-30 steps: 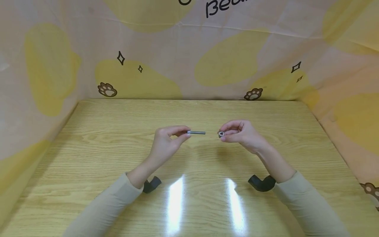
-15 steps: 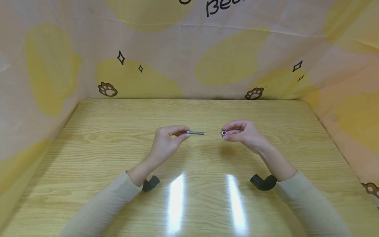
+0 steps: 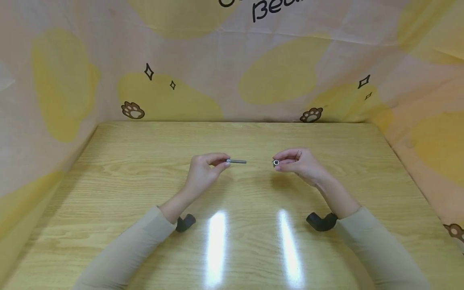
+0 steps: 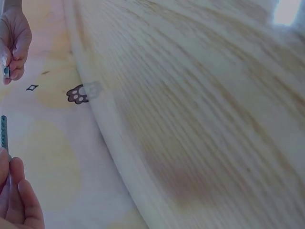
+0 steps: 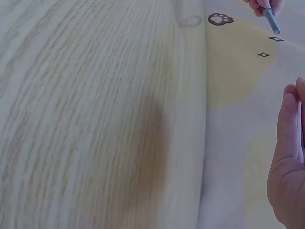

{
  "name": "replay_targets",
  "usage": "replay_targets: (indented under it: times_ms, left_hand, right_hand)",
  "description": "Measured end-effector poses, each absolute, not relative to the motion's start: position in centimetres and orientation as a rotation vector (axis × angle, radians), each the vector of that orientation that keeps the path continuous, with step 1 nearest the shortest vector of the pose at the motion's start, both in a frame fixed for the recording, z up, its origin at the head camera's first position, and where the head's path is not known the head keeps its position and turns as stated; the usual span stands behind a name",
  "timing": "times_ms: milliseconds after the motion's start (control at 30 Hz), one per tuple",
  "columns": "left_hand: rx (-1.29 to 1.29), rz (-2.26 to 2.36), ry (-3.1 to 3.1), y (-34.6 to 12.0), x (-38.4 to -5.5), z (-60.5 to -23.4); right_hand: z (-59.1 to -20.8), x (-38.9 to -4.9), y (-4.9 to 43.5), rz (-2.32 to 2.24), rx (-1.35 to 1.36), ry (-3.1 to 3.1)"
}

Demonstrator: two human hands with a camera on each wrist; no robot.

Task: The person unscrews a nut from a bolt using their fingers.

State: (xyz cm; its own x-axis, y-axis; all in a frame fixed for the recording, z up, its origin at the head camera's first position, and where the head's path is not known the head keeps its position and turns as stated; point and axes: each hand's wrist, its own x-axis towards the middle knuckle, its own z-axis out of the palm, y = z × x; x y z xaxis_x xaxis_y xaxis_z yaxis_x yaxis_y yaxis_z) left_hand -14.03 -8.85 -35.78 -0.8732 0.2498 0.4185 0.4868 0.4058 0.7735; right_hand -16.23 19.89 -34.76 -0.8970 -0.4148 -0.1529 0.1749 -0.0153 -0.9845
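Observation:
In the head view my left hand [image 3: 204, 175] pinches a grey metal bolt [image 3: 237, 161] by its head end, thumb against fingertips. The bolt lies nearly level, its threaded shank [image 4: 4, 131] pointing toward the other hand. Across a gap, my right hand [image 3: 303, 167] pinches a small metal nut [image 3: 276, 162], whose hole faces the camera. Both hands hover above the table, and bolt and nut are apart. The right wrist view shows the bolt [image 5: 271, 20] at upper right; the nut cannot be made out there.
The wood-grain table [image 3: 246, 249] spreads beneath both hands. Black wrist-mounted pieces [image 3: 186, 222] show by each cuff. A patterned cloth [image 3: 217, 60] with paw prints closes off the back and the sides.
My hands have drifted slightly apart, the bolt leftward and the nut rightward, so the gap between them is wider. The grip of each hand stays the same.

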Motion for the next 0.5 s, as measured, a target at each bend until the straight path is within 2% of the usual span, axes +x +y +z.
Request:
replay_targets:
  times_ms: [500]
  left_hand:
    - [-0.632,-1.389,-2.5,-8.6,-14.9,-37.4]
  right_hand:
    - [-37.2,-17.2,20.2,-1.921,-0.185,1.9]
